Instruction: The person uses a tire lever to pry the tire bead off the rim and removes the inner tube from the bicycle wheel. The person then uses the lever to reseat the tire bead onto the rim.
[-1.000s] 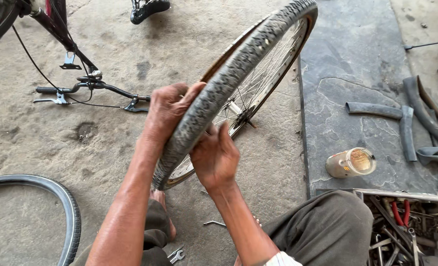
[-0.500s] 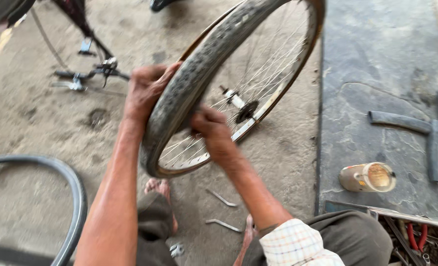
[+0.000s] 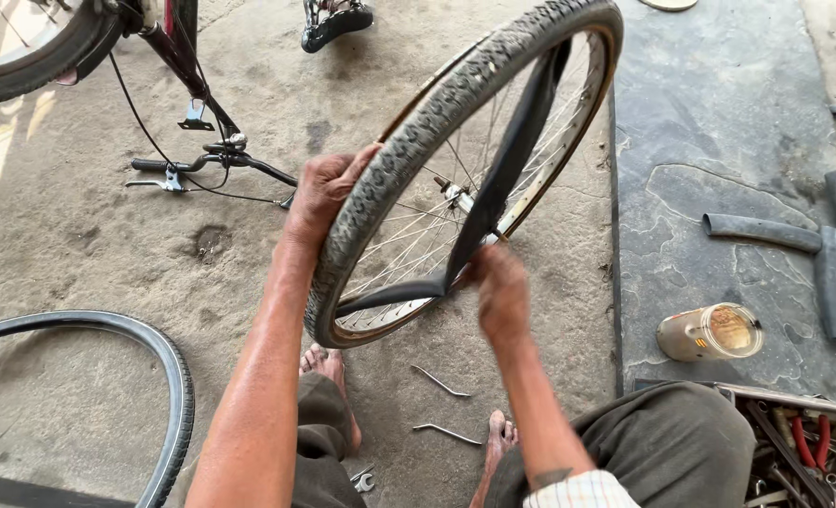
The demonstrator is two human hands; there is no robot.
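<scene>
While the bicycle wheel (image 3: 456,179) stands tilted on the concrete floor (image 3: 79,235), its treaded tyre (image 3: 390,179) faces the person and its lower edge sits just ahead of the bare feet (image 3: 329,367). Left hand (image 3: 322,193) is closed over the outer tread at the near upper left of the wheel. Right hand (image 3: 498,292) is closed on the black inner tube (image 3: 503,169), which hangs slack out of the tyre across the spokes and bends at the lower rim. Two bent metal levers (image 3: 440,381) lie on the floor between the feet, below the wheel. A loose tyre (image 3: 155,376) lies at the left, well apart. To the right, a dark slab (image 3: 719,141) carries a tin (image 3: 709,331) and cut rubber strips (image 3: 794,245). A bicycle's handlebar (image 3: 202,165) lies beyond the left hand.
</scene>
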